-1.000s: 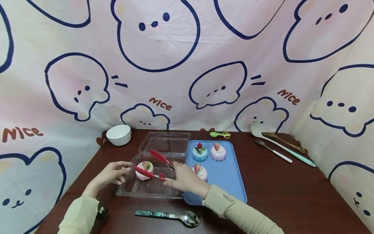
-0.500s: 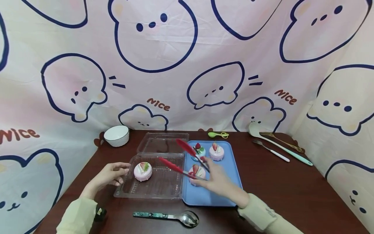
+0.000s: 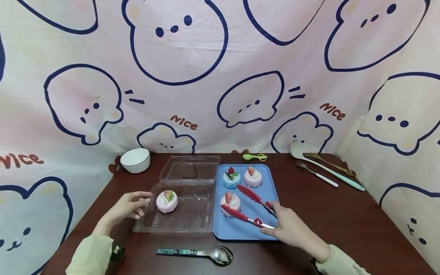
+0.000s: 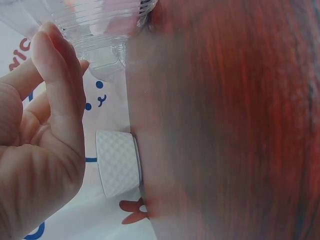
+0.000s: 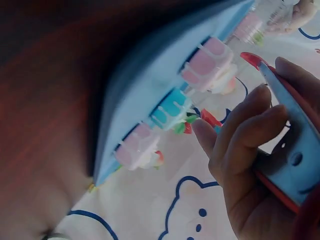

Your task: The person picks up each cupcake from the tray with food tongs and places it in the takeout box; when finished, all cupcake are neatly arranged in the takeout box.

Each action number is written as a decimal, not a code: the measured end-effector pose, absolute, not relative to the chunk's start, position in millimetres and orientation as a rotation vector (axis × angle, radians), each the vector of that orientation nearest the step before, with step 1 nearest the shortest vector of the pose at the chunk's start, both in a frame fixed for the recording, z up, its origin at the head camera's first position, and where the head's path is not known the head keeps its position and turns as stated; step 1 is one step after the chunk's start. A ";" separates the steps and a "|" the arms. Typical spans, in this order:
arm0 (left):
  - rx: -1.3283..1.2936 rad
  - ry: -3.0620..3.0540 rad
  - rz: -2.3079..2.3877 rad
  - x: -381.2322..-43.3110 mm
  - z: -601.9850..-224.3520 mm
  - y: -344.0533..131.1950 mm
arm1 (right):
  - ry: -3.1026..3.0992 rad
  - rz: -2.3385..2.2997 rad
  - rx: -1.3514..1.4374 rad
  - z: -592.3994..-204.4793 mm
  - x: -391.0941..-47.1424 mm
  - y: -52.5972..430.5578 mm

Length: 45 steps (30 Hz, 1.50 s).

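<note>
My right hand (image 3: pixel 292 227) grips red-tipped tongs (image 3: pixel 249 194) over the blue tray (image 3: pixel 256 225). Their arms are spread, one tip in front of the near pink toy cake (image 3: pixel 230 203) and the other beyond its right side, near the blue toy cake (image 3: pixel 231 178). The right wrist view shows my fingers around the tongs' handle (image 5: pixel 287 135). My left hand (image 3: pixel 124 209), fingers loosely bent, touches the left rim of a clear plastic box (image 3: pixel 192 225). Inside that box, at the left, sits a strawberry-topped pink toy cake (image 3: pixel 167 201). The box's lid (image 3: pixel 190 168) lies folded back.
Another pink toy cake (image 3: pixel 253 177) stands at the tray's back right. A spoon (image 3: pixel 220 255) lies in front of the box, and a white bowl (image 3: pixel 135 160) behind it at left. A green spoon (image 3: pixel 254 157), ladle (image 3: pixel 326 168) and fork (image 3: pixel 317 175) lie farther back.
My right hand has carried the tongs rightward, from around the cake in the box to the near pink cake on the tray. My left hand has stayed at the box's rim.
</note>
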State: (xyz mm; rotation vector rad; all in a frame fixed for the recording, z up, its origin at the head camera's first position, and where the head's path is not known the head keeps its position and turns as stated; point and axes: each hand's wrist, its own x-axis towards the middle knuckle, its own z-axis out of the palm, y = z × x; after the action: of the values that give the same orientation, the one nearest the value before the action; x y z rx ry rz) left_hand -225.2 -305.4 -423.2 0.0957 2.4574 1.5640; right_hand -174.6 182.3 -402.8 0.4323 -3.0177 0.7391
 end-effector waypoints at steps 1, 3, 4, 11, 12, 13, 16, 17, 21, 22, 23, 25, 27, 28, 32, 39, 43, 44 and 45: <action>0.094 2.460 1.564 -225.3 -423.3 -305.4 | -3.021 0.742 0.442 -405.2 -175.0 183.2; 0.084 2.463 1.569 -225.5 -423.4 -305.3 | -3.019 0.737 0.476 -409.9 -176.1 184.4; 0.088 2.465 1.571 -225.5 -423.4 -305.2 | -3.014 0.734 0.497 -412.2 -176.8 184.8; 0.083 2.450 1.585 -224.8 -424.9 -304.6 | -3.011 0.746 0.567 -420.4 -178.7 183.7; 0.083 2.449 1.587 -224.7 -425.0 -304.5 | -3.018 0.757 0.563 -420.4 -178.7 183.3; 0.083 2.449 1.586 -224.6 -425.0 -304.5 | -3.024 0.761 0.560 -420.4 -178.7 183.0; 0.080 2.449 1.585 -224.2 -424.5 -304.5 | -3.035 0.765 0.558 -419.8 -178.5 182.3; 0.080 2.450 1.585 -224.1 -424.1 -304.5 | -3.034 0.765 0.562 -419.6 -178.5 182.3; 0.083 2.453 1.585 -223.8 -423.0 -305.2 | -3.036 0.760 0.567 -419.0 -178.3 182.0; 0.085 2.454 1.584 -223.8 -422.9 -305.3 | -3.037 0.757 0.569 -419.1 -178.3 181.9; 0.085 2.455 1.584 -223.8 -422.8 -305.3 | -3.038 0.758 0.568 -419.2 -178.3 181.7; 0.087 2.455 1.582 -223.7 -422.9 -305.3 | -3.042 0.762 0.562 -419.4 -177.8 181.3; 0.086 2.453 1.581 -223.4 -423.2 -305.3 | -3.047 0.763 0.561 -419.6 -177.2 181.1; 0.087 2.453 1.581 -223.4 -423.4 -305.3 | -3.048 0.762 0.561 -419.5 -176.8 181.2; 0.088 2.452 1.580 -223.5 -424.3 -305.8 | -3.037 0.775 0.548 -417.0 -175.3 182.0; 0.085 2.453 1.577 -224.8 -423.7 -307.0 | -2.949 0.833 0.504 -404.8 -177.3 180.2; 0.088 2.452 1.578 -224.2 -422.3 -305.9 | -2.906 0.846 0.526 -397.5 -179.7 175.1; 0.087 2.452 1.578 -224.0 -421.9 -305.3 | -2.903 0.851 0.531 -395.9 -180.2 173.1; 0.088 2.452 1.579 -223.7 -421.3 -304.8 | -2.901 0.860 0.537 -394.2 -180.6 170.6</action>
State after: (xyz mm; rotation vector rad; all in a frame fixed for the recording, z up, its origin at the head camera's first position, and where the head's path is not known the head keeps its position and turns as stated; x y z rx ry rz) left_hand -223.7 -304.8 -421.3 0.0880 2.4518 1.5788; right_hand -180.6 170.6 -394.2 0.5368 -2.9006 0.8595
